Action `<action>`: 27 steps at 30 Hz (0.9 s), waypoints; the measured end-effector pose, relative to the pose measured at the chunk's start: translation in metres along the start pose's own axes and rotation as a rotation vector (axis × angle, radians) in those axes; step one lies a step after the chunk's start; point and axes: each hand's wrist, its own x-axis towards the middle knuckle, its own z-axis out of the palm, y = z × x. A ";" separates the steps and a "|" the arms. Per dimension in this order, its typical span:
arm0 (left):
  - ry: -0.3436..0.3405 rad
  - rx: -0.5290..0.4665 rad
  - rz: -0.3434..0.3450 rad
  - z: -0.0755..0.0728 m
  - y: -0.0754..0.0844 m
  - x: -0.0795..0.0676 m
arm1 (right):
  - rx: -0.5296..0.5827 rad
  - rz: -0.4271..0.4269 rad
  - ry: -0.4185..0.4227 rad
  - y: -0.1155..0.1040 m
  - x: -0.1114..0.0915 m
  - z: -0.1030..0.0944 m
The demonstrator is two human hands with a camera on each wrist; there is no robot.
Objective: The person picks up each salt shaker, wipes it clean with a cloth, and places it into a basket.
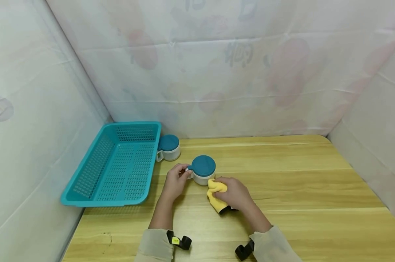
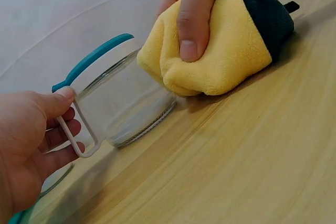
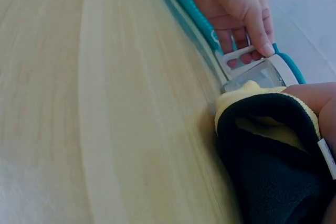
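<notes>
A clear glass jar [image 2: 123, 98] with a blue lid [image 1: 204, 165] and a white handle stands upright on the wooden table. My left hand [image 1: 176, 183] grips its handle [image 2: 79, 135], the thumb near the lid's tab and the fingers curled through the loop. My right hand [image 1: 233, 193] holds a bunched yellow cloth [image 2: 220, 45] with a dark edge, thumb pressed into its folds. In the left wrist view the cloth overlaps the jar's side. From the right wrist, the cloth's dark border [image 3: 273, 156] hides much of the jar.
A blue-green plastic basket [image 1: 148, 178] sits at the table's left side. Beside its right rim stands a second lidded jar [image 1: 171, 149], its handle toward the basket. Pale fabric walls [image 1: 217, 91] rise behind and at both sides of the wooden table [image 1: 299, 182].
</notes>
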 end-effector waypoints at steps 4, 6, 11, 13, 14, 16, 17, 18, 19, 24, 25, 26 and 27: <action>-0.009 -0.008 -0.001 0.000 -0.001 -0.001 | 0.121 0.072 0.031 0.004 -0.001 -0.001; -0.011 -0.011 0.004 0.000 -0.001 -0.002 | 0.151 0.090 0.062 0.005 -0.001 -0.003; -0.028 -0.020 0.033 0.001 -0.001 -0.003 | 0.200 0.105 0.157 0.006 0.002 -0.007; -0.034 -0.019 0.042 0.002 -0.001 -0.003 | 0.205 0.088 0.170 0.006 0.002 -0.008; -0.034 -0.017 0.045 0.002 -0.002 -0.003 | 0.202 0.076 0.171 0.006 0.002 -0.008; -0.031 -0.011 0.041 0.002 -0.002 -0.003 | 0.182 0.044 0.176 0.006 0.001 -0.007; -0.028 -0.006 0.038 0.001 -0.001 -0.002 | 0.171 0.027 0.178 0.006 0.000 -0.007; -0.027 -0.002 0.039 0.001 -0.001 -0.002 | 0.153 0.009 0.184 0.005 -0.001 -0.006; -0.025 0.000 0.038 0.001 0.000 -0.002 | 0.137 -0.007 0.191 0.005 -0.001 -0.005; -0.018 0.002 0.037 0.000 0.001 -0.002 | 0.066 -0.089 0.210 0.001 -0.006 0.000; -0.017 0.000 0.036 0.000 0.001 -0.001 | 0.055 -0.101 0.211 0.000 -0.007 0.002; -0.016 0.000 0.037 -0.001 0.001 -0.001 | 0.050 -0.109 0.210 -0.001 -0.008 0.003; -0.016 0.001 0.040 -0.001 0.001 -0.001 | 0.045 -0.115 0.209 -0.002 -0.009 0.004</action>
